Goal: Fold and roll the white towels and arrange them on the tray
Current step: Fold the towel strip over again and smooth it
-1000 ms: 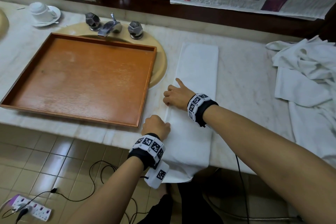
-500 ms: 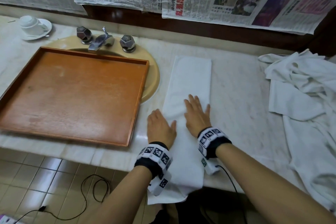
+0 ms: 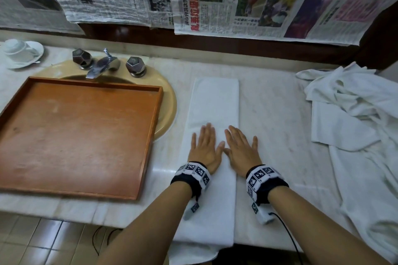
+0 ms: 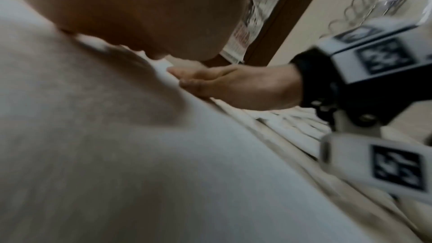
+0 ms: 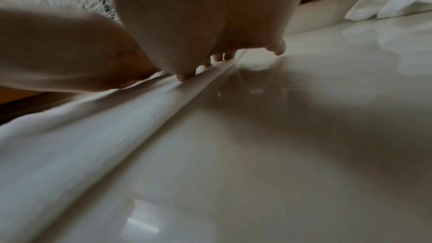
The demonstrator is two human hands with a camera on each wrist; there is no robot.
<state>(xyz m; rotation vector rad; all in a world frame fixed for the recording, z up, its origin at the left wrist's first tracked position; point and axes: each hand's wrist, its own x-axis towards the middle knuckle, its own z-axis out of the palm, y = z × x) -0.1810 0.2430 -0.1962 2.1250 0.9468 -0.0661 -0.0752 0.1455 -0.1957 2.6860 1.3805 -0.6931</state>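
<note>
A white towel (image 3: pixel 215 103), folded into a long narrow strip, lies on the marble counter (image 3: pixel 273 114), its near end hanging over the front edge. My left hand (image 3: pixel 204 146) and right hand (image 3: pixel 240 149) lie flat side by side on its middle, fingers straight, pressing it down. The right hand's outer fingers reach past the towel's right edge. The wooden tray (image 3: pixel 75 135) sits to the left over the sink, with nothing on it. In the left wrist view the towel (image 4: pixel 140 154) fills the frame under my palm. The right wrist view shows the towel's folded edge (image 5: pixel 140 117).
A heap of loose white towels (image 3: pixel 355 125) covers the counter's right side. A tap with two knobs (image 3: pixel 103 66) stands behind the tray. A cup on a saucer (image 3: pixel 21 54) is at far left. Newspapers cover the wall. Cables lie on the tiled floor.
Both hands went from gripping the towel's left edge to lying flat on it, then slid forward along the strip and closer together.
</note>
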